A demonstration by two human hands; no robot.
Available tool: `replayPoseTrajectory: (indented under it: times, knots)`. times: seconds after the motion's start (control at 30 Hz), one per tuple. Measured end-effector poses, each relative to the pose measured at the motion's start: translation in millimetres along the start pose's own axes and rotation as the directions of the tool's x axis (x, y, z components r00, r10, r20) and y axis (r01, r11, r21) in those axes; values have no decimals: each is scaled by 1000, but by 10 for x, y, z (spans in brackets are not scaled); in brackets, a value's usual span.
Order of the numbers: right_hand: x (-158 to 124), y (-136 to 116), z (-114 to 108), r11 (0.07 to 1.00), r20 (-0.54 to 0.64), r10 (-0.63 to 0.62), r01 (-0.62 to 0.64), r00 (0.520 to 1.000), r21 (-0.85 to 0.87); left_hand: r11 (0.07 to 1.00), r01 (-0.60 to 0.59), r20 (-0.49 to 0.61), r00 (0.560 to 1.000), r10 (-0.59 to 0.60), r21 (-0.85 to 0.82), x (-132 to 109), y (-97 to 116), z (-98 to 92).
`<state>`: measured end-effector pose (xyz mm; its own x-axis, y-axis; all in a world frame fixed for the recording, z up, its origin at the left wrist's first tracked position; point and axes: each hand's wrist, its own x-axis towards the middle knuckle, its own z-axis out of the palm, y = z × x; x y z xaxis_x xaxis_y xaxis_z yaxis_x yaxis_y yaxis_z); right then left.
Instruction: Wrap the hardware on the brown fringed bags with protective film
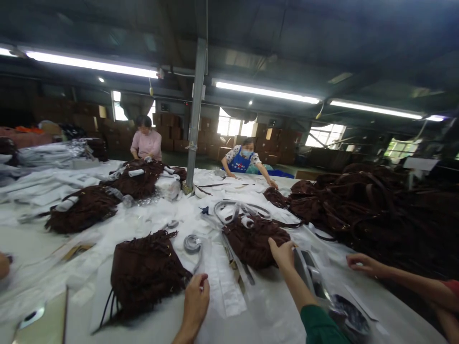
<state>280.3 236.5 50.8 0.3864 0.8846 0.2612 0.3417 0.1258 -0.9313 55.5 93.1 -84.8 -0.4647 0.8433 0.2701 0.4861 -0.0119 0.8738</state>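
My left hand (196,298) is closed, its fingers curled beside the right edge of a dark brown fringed bag (141,272) lying on the table. Whatever it may hold is hidden. The tail of a grey strip roll (192,243) runs down close to its fingertips. My right hand (284,255), below a green sleeve, reaches to the near right edge of a second brown fringed bag (251,239). Its thumb is spread from the fingers and touches or lies just over this bag. A white roll (247,221) and looped grey strap rest on top of that bag.
A heap of brown bags (344,205) fills the right side. A co-worker's hand (366,263) reaches in from the right near a grey tray (311,272) and black bowl (349,315). Two people stand across the white-covered table (150,258), beyond a metal post (196,114).
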Motion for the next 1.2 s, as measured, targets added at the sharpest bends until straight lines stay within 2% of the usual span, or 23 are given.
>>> replayPoseTrajectory:
  times: [0.03,0.07,0.1,0.13,0.17,0.23,0.27,0.3,0.4,0.47,0.57,0.7,0.8,0.9,0.97,1.0,1.03,1.1,1.17,1.2]
  knots:
    - [-126,-9,6,993,-14,-79,78,997,-84,998,40,19,999,-41,57,70,24,-1]
    - [-267,-14,54,978,21,-153,155,988,-139,990,74,34,996,-78,124,133,57,6]
    - [-420,-12,143,939,117,-246,266,962,-216,976,96,44,993,-107,197,187,96,22]
    - [-577,-1,270,875,285,-304,385,909,-293,957,104,56,991,-124,269,228,138,45]
    - [-727,21,424,811,492,-265,467,829,-351,936,104,70,988,-135,335,259,177,72]
    - [-973,93,760,780,607,-181,489,774,-391,897,106,91,983,-159,430,300,225,119]
    - [-1055,138,915,770,615,-140,476,776,-426,885,109,101,980,-172,452,318,228,131]
    - [-1106,186,1048,765,592,-111,448,798,-462,885,112,116,976,-183,452,339,216,131]
    - [-1104,321,1290,754,515,-29,357,857,-552,949,120,185,966,-179,293,441,103,52]
    - [-1029,396,1338,769,509,38,300,860,-564,979,120,231,960,-157,164,529,3,-44]
    - [-897,487,1305,827,558,113,233,822,-511,987,139,262,952,-157,85,641,-132,-194]
    - [-775,573,1154,938,658,69,176,750,-299,976,217,300,931,-207,3,697,-244,-377]
    - [-728,604,1038,981,672,4,129,740,-148,918,357,390,881,-268,-175,681,-249,-515]
    - [-684,604,983,991,643,-13,95,766,-93,866,420,517,823,-237,-272,630,-162,-638]
    - [-665,587,981,988,612,-11,101,791,-113,919,343,602,781,-164,-196,592,-67,-725]
    - [-669,570,987,985,593,-10,110,805,-134,954,263,621,774,-120,-145,579,-18,-777]
    - [-689,546,997,981,573,-9,118,820,-153,985,155,610,789,-74,-80,573,25,-837]
    - [-786,469,1036,958,508,-47,183,860,-222,988,-93,508,861,16,127,588,78,-982]
    - [-958,344,1109,884,443,-180,343,878,-319,880,-234,386,920,63,414,633,64,-1137]
    - [-1063,266,1164,822,449,-276,451,850,-347,807,-253,358,932,56,533,660,32,-1208]
